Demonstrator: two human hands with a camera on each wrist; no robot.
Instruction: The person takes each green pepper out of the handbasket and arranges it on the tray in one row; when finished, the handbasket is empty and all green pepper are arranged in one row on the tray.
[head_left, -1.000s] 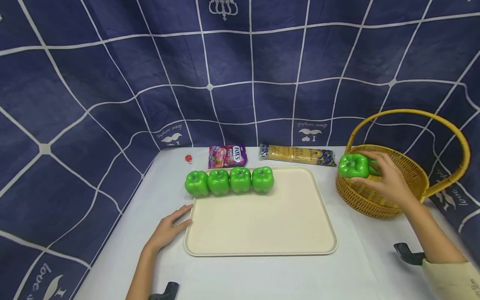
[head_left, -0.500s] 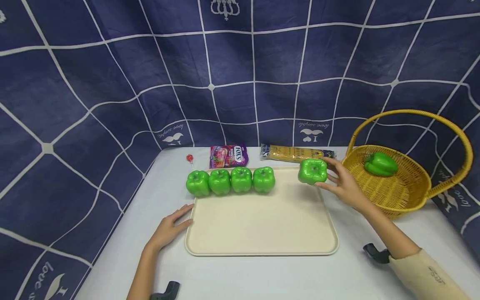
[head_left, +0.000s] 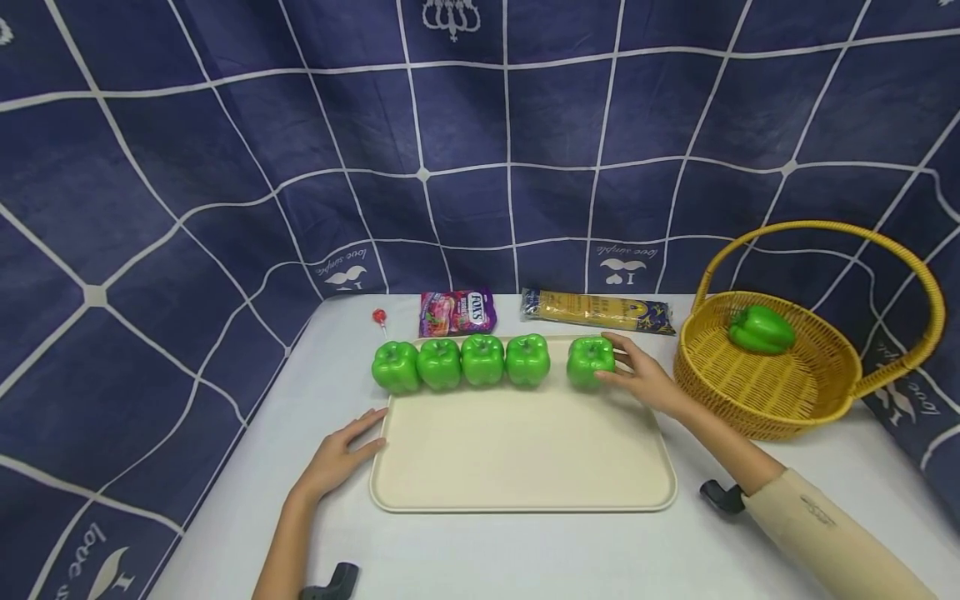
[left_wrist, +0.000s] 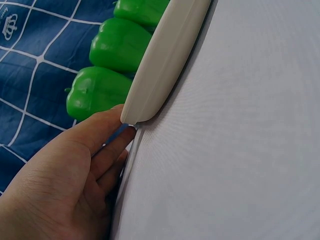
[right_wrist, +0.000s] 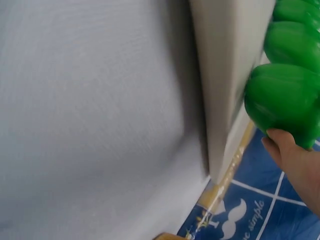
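Observation:
A green bell pepper (head_left: 590, 362) is pinched between the thumb and fingers of my right hand (head_left: 637, 377), at the back right part of the cream tray (head_left: 525, 450). The right wrist view shows the same bell pepper (right_wrist: 282, 97) with fingertips against its side. To its left, several more green bell peppers (head_left: 482, 360) stand in a row along the tray's back edge, with a small gap between. My left hand (head_left: 337, 460) rests at the tray's left edge, fingers extended and touching the rim (left_wrist: 150, 75).
A yellow wicker basket (head_left: 772, 421) with a tall handle stands on the right, one green bell pepper (head_left: 761, 329) lying inside. Behind the tray are a purple candy bag (head_left: 457, 313), a yellow-and-blue pasta packet (head_left: 596, 310) and a red lollipop (head_left: 379, 317). A dark blue curtain (head_left: 465, 208) hangs behind.
My right hand has carried a green bell pepper leftward from over the basket to the tray's back right, lowering it beside the row. The left hand stays in place.

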